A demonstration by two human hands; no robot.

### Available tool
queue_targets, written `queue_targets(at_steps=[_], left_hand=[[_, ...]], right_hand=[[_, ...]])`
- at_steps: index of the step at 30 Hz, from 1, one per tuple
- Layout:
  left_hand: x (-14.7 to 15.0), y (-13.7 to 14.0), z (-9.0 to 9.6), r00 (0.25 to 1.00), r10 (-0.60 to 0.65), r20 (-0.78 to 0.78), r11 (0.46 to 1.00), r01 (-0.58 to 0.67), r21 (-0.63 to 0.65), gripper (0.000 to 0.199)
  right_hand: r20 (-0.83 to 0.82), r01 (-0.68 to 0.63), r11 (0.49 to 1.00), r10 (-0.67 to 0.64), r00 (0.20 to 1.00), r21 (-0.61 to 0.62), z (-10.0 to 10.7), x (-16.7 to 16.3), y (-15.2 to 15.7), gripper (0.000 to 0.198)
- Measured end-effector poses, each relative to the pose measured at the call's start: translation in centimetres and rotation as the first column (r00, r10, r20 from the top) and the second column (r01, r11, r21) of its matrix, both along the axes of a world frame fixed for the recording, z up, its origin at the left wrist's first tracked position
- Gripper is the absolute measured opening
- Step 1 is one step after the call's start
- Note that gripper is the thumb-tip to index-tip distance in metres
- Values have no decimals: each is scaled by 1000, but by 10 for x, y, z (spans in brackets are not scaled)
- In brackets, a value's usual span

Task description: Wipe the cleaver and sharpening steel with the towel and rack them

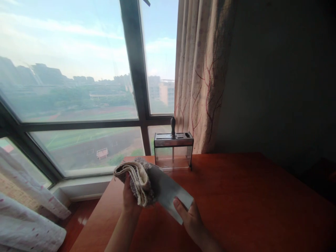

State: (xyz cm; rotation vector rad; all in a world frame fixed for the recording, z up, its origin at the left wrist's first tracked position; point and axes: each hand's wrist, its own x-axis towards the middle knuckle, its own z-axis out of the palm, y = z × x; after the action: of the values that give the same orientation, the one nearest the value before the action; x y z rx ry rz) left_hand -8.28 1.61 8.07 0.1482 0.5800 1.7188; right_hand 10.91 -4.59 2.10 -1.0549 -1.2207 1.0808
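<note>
My left hand [130, 196] is closed around a thick folded cloth [139, 178], cream and grey-brown with frayed edges. The cloth lies against the far end of a wide, flat grey metal blade [172, 192] and hides that end. My right hand [191, 220] grips the blade's near right end, thumb on the upper face and fingers underneath. The blade slants down to the right above the reddish-brown table [223, 203]. No handle shows on it.
Behind my hands stands a clear-sided knife holder [173, 143] with a metal slotted top and one black-handled tool [173, 126] in it. A window frame [141, 87], a beige curtain [198, 70] and a white curtain [28, 224] border the table.
</note>
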Motion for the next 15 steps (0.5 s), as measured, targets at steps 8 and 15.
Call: queue_targets(at_steps=[8,15], left_hand=[[-32,1,4,978,207,-26,976,-204,78,40],[-16,-4,8,992,125,-1,991,-125,43,34]], right_hand=[[-216,-105,987,78,973,-118,25,8,0,46],[-262,-29,979,-26,965,-201,7,12,5,50]])
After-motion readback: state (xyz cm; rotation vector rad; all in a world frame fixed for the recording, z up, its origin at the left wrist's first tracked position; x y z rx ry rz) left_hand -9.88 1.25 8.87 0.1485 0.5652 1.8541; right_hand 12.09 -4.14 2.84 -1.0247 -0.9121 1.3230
